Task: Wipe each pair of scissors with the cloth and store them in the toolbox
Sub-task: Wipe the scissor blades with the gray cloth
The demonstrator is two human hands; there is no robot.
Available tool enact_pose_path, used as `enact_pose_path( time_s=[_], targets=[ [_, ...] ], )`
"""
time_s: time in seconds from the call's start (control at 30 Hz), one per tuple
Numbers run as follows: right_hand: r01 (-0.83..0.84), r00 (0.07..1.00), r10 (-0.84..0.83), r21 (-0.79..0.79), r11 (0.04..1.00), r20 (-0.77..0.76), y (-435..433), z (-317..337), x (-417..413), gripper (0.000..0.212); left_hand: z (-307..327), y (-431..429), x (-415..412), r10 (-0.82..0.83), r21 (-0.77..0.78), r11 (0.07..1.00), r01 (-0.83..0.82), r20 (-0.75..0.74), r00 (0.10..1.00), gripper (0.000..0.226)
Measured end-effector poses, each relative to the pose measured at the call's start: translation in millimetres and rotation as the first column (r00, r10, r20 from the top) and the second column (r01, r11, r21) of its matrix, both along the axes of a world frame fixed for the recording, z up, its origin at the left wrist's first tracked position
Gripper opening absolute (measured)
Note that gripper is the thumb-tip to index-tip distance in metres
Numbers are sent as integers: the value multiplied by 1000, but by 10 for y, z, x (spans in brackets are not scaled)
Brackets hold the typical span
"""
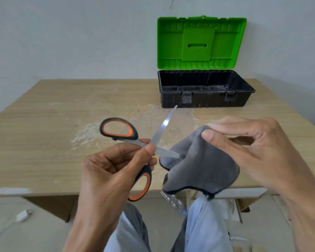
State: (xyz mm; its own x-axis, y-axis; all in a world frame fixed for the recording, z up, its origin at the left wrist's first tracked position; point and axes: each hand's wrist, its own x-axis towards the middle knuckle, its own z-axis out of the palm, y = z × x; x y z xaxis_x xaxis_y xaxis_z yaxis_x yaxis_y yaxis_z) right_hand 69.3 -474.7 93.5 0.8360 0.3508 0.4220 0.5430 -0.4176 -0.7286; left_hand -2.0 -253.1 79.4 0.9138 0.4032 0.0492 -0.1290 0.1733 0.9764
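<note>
scissors (164, 125) gripped by left hand (113, 170), cloth (198, 164) by right hand (253, 146), over scuffed table (44, 133) against pale wall (62, 42).

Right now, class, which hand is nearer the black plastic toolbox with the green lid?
Right. The right hand, pinching the grey cloth, is in front of the toolbox; the left hand, holding the orange-handled scissors, is farther back and leftward.

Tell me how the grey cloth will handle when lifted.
The grey cloth is probably floppy: pinched at its top by the right hand, it hangs in loose folds. Likely light, since a fingertip pinch carries it. Its plush nap should drag rather than slip along the scissors.
</note>
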Motion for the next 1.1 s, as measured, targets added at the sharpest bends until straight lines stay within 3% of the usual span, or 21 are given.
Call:
enact_pose_path(
  time_s=[0.2, 0.33, 0.47, 0.57, 0.8, 1.1],
  targets=[
    [-176, 984, 169, -209, 962, -48, 257, -143, -77, 29, -132, -64, 55, 48, -66, 997, -49, -16, 999, 4],
    [-205, 975, 192, -115, 972, -111, 238, -123, -56, 32, -180, -32, 35, 112, -118, 987, -113, -12, 994, 5],
    [-135, 982, 129, -37, 990, -141, 268, -134, -14, 20, -177, -10, 19, 128, -134, 983, -126, 8, 992, 4],
    [-84, 976, 80, -14, 996, -205, 324, -165, -2, 24, -176, -37, 0, 137, -119, 984, -134, 12, 991, 8],
    [-116, 955, 79, -116, 986, -285, 326, -189, 25, 26, -170, 15, -25, 120, -78, 990, -116, 39, 992, 3],
    [-47, 983, 90, 257, 965, -162, 203, -237, 4, 18, -42, 97, -29, 159, 25, 986, -162, 106, 982, 12]
  ],
)
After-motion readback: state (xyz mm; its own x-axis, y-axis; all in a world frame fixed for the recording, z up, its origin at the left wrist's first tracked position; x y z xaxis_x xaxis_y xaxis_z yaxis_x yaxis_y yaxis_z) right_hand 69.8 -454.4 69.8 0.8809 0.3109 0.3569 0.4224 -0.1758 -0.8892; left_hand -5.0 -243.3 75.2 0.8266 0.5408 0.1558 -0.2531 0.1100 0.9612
